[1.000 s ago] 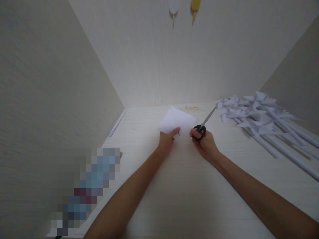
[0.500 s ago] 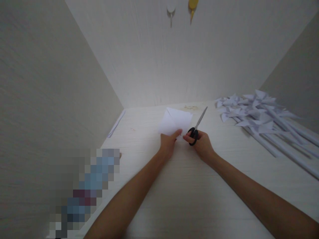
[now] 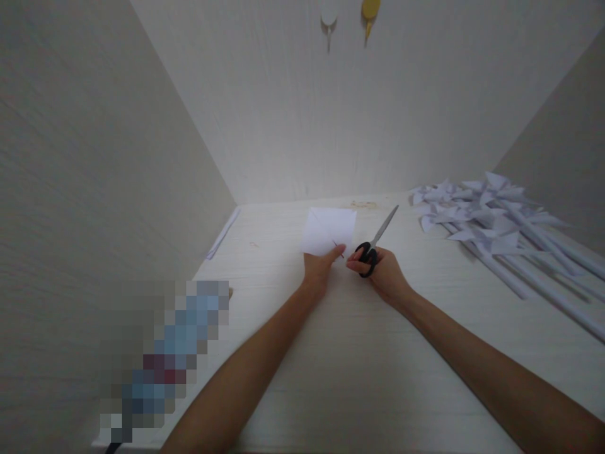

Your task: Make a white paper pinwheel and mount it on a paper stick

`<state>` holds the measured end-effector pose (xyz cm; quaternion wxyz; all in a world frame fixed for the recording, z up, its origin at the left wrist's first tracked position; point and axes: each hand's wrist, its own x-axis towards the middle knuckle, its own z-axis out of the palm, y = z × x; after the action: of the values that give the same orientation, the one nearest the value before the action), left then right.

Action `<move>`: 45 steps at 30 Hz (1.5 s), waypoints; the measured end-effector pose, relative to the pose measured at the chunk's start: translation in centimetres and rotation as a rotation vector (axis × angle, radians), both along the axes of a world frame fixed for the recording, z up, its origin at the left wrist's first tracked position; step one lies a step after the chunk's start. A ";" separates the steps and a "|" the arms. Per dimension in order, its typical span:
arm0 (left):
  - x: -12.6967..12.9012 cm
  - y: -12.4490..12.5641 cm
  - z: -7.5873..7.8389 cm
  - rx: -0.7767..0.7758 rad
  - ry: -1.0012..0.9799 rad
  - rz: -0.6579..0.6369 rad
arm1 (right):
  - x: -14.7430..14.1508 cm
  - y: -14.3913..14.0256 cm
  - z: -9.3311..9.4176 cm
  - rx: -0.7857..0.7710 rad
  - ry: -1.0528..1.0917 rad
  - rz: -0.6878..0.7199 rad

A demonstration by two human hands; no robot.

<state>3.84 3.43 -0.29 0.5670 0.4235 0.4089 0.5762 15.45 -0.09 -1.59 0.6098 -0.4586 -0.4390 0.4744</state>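
Note:
A square sheet of white paper (image 3: 326, 228) with crease lines is pinched at its near edge by my left hand (image 3: 320, 268), thumb on top. A dark slit or line runs in from the edge beside that thumb. My right hand (image 3: 385, 274) is closed around the black handles of a pair of scissors (image 3: 378, 243). The blades point up and away, apart from the paper. The right thumb and fingertips are close to the paper's near right corner; whether they touch it I cannot tell.
Several white paper pinwheels (image 3: 496, 227) with rolled-paper sticks lie piled at the right. A folded white strip (image 3: 223, 233) lies by the left wall. A blurred-out object (image 3: 184, 340) is at the left edge. Two hooks, white (image 3: 329, 25) and yellow (image 3: 370, 19), are on the back wall.
The paper has turned in my left hand and shifted slightly left, and the dark line beside the thumb shows longer. My right hand keeps the scissors in nearly the same place.

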 end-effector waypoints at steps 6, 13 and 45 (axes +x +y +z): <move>0.0 0.2 -0.1 0.012 -0.084 0.010 | 0.0 0.0 -0.1 0.021 -0.048 -0.025; -0.1 0.2 -0.3 0.007 -0.020 -0.026 | 0.0 0.1 -0.1 0.027 -0.100 -0.039; 0.0 -0.6 1.0 0.055 0.098 -0.023 | -0.2 -0.4 0.7 -0.001 -0.114 -0.099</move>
<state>3.88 2.80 0.70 0.5412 0.4711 0.4152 0.5592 15.22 -0.50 -0.90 0.6063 -0.5064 -0.4496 0.4169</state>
